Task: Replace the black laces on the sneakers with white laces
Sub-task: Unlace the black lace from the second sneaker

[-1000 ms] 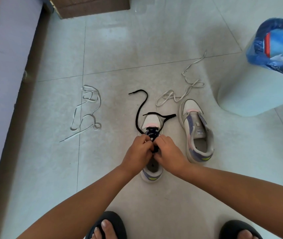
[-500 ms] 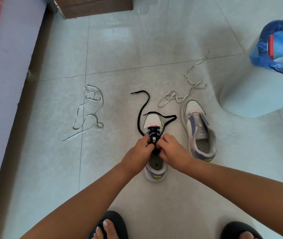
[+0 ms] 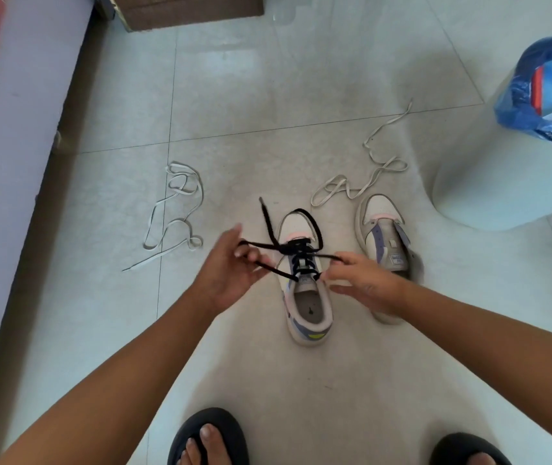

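A white and purple sneaker (image 3: 308,307) stands on the floor in front of me, still threaded with a black lace (image 3: 269,224). My left hand (image 3: 231,273) pinches a loop of that lace out to the left of the sneaker. My right hand (image 3: 362,280) pinches the lace on the sneaker's right side. The lace's free ends trail over the toe. A second sneaker (image 3: 383,236) without any lace stands to the right, partly behind my right hand. One white lace (image 3: 177,213) lies loose on the left, another white lace (image 3: 362,182) beyond the second sneaker.
A pale bin lined with a blue bag (image 3: 536,95) stands at the right. A bed edge (image 3: 9,146) runs along the left, and a brown box (image 3: 194,8) sits at the back. My feet in dark sandals (image 3: 207,437) are at the bottom.
My hands were together over the sneaker's tongue; now they have drawn apart, pulling the black lace out sideways to left and right.
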`<state>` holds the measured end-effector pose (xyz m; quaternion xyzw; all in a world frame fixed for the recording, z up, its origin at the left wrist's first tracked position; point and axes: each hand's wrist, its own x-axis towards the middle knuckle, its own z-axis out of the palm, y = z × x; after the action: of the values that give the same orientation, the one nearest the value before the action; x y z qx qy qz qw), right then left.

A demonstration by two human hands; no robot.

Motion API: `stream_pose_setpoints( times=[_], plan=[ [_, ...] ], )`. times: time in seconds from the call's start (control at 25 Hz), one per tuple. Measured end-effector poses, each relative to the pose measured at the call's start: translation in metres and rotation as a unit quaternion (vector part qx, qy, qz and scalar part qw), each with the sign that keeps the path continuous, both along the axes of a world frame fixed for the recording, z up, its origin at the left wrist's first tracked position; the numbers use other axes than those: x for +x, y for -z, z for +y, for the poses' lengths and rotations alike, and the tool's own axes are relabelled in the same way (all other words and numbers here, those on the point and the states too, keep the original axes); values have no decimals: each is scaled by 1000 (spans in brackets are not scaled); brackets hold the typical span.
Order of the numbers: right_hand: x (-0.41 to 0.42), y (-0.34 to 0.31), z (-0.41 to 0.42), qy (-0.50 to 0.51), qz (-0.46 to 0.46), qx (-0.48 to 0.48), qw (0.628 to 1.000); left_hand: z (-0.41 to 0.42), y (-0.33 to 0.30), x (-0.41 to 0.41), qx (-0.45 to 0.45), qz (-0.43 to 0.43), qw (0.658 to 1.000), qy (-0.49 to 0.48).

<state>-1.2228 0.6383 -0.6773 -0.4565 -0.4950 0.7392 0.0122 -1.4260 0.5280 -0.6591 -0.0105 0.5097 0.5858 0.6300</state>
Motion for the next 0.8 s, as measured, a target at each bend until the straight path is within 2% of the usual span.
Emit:
stream_pose_setpoints(
  times=[0.12, 0.28, 0.4, 0.44, 0.52, 0.6, 0.68, 0.72, 0.76, 0.8],
  plan=[
    [17, -9, 25, 168, 61, -84, 980, -13, -2, -29, 3, -20, 997, -76],
    [33, -30, 59, 305, 159, -129, 930, -29, -2, -59, -3, 8, 994, -109],
    [41, -45, 86, 356, 171, -112, 912, -34, -7, -82, 8, 14, 988, -151],
    [44, -49, 95, 354, 161, -96, 916, -35, -6, -87, -13, 30, 988, -154],
    [51, -50, 108, 318, 133, -64, 937, -38, 0, -92, -118, 101, 981, -120],
    [53, -45, 107, 224, 66, -14, 972, -44, 10, -87, -244, 205, 947, -42],
    [48, -38, 96, 118, -37, 114, 986, -44, 17, -71, -313, 336, 886, 66],
    [41, -34, 87, 87, -88, 196, 973, -41, 18, -60, -323, 425, 836, 128],
    [32, -31, 78, 53, -137, 290, 946, -34, 18, -46, -301, 505, 787, 187],
    [21, -30, 68, 10, -165, 369, 915, -23, 16, -29, -253, 560, 753, 237]
  ],
)
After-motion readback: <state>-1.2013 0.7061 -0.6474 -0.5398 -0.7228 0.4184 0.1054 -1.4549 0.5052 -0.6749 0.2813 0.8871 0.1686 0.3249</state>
